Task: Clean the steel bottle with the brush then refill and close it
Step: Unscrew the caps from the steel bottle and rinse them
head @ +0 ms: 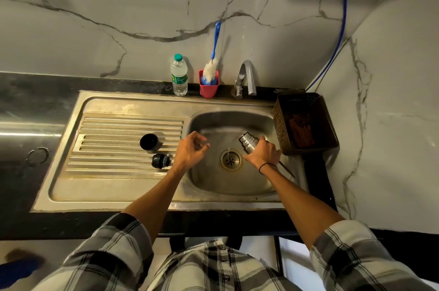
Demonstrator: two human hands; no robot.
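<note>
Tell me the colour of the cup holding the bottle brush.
The cup is pinkish red, seen in the head view, the only one.

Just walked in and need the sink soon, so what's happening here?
A person is at the sink, gripping a steel bottle in the right hand, tipped mouth-down over the drain. The left hand hovers loosely curled, holding nothing. The bottle's cup and stopper lie on the drainboard. The brush stands in its pink holder, beside a plastic water bottle.
</note>
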